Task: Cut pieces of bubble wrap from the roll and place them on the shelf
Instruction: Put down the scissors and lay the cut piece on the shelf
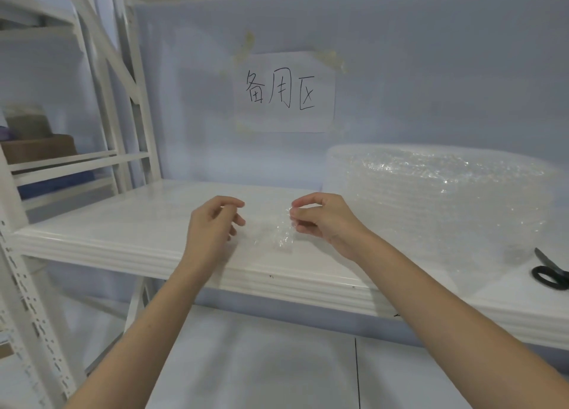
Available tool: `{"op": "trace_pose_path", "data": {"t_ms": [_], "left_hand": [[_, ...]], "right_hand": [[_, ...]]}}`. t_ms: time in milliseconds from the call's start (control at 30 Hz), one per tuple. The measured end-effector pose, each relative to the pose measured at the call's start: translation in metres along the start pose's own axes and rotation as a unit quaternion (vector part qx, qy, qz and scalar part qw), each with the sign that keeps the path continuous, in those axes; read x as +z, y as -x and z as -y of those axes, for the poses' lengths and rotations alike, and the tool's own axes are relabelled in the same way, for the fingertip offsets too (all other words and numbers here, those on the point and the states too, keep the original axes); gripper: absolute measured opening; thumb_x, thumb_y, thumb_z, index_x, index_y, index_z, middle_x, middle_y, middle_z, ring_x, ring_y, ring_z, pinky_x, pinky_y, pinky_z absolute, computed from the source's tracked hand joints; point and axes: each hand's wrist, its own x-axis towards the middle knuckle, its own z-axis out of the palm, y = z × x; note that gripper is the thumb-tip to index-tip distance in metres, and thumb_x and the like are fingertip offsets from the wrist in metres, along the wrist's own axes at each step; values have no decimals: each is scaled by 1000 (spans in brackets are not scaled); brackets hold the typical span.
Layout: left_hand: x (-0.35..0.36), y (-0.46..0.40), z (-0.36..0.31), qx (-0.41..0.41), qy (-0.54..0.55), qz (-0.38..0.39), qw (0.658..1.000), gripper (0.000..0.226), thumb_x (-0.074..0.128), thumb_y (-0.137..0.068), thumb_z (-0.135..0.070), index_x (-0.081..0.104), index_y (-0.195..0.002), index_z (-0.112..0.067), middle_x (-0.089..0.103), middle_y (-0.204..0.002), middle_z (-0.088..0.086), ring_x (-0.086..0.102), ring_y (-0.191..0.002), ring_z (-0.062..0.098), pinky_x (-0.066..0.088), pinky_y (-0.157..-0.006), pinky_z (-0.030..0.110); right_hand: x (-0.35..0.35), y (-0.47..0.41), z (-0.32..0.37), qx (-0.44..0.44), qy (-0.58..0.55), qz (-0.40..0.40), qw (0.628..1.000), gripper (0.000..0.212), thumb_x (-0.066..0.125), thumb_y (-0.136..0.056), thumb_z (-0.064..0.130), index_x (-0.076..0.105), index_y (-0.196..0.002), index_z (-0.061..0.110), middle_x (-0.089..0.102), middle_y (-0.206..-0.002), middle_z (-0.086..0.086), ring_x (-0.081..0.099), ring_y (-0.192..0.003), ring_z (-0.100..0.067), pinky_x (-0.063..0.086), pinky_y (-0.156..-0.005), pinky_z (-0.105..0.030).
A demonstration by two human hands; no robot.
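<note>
One cut piece of bubble wrap [281,233] is hanging just over the shelf [123,224], pinched by the right hand [320,221]; the left hand [212,224] is curling loosely, gripping nothing. The roll [431,199] is sitting at three o'clock, scissors [549,273] beside it. Placing looks under way; further cuts probably remain.

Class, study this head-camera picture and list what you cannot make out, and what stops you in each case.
1. Black-handled scissors: cut off by the right edge of the head view.
2. Clear bubble wrap piece pinched by the right hand: its outline is lost against the white shelf board.
3. Left hand: unclear whether it holds the piece.
4. Brown boxes on the left rack: blurred.
</note>
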Motion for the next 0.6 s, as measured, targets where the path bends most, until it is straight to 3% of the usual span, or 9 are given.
{"op": "trace_pose_path", "data": {"t_ms": [133, 233, 333, 400, 433, 500, 600], "left_hand": [[-10, -26, 3, -48, 40, 9, 998, 25, 47, -96, -7, 71, -96, -12, 65, -75, 7, 53, -59, 20, 45, -61, 32], [-17, -35, 10, -68, 70, 11, 995, 26, 46, -96, -5, 71, -97, -10, 63, -76, 9, 52, -59, 21, 45, -58, 29], [-23, -37, 16, -81, 106, 10, 991, 24, 46, -95, -4, 70, -97, -8, 62, -73, 9, 51, -56, 20, 45, -54, 27], [-24, -37, 17, -79, 99, 20, 992, 24, 46, -95, -4, 69, -100, -7, 62, -74, 9, 52, -55, 20, 46, -53, 26], [-23, -37, 17, -78, 91, 28, 992, 24, 46, -95, -5, 69, -101, -7, 62, -75, 9, 51, -55, 20, 47, -52, 25], [-21, -37, 17, -76, 78, 42, 993, 23, 46, -96, -6, 68, -102, -8, 63, -76, 10, 51, -55, 20, 48, -51, 23], [-22, -37, 17, -73, 75, 48, 993, 23, 46, -95, -6, 68, -100, -9, 63, -77, 10, 51, -55, 20, 48, -51, 22]], "right_hand": [[4, -10, -5, 19, 61, -7, 998, 23, 71, -83, -1, 64, -105, -3, 66, -78, -16, 59, -61, -20, 57, -61, -25], [8, -15, -14, 28, 72, -18, 997, 17, 71, -81, -2, 65, -96, 2, 64, -76, -18, 58, -59, -22, 50, -57, -27], [9, -21, -25, 9, 102, -36, 994, 13, 75, -75, 5, 66, -82, 10, 66, -77, -18, 65, -67, -29, 58, -66, -38], [10, -21, -30, -22, 164, -40, 985, 12, 75, -72, 16, 66, -80, 16, 71, -75, -13, 70, -75, -36, 58, -75, -50], [10, -20, -30, -35, 192, -40, 980, 12, 75, -73, 20, 66, -81, 17, 72, -75, -11, 71, -77, -37, 58, -74, -49], [10, -20, -31, -51, 227, -42, 972, 12, 73, -78, 21, 64, -84, 16, 73, -78, -11, 70, -72, -32, 57, -63, -36], [9, -21, -31, -68, 285, -50, 955, 12, 71, -83, 22, 64, -88, 14, 72, -81, -8, 60, -59, -18, 43, -45, -16]]}}
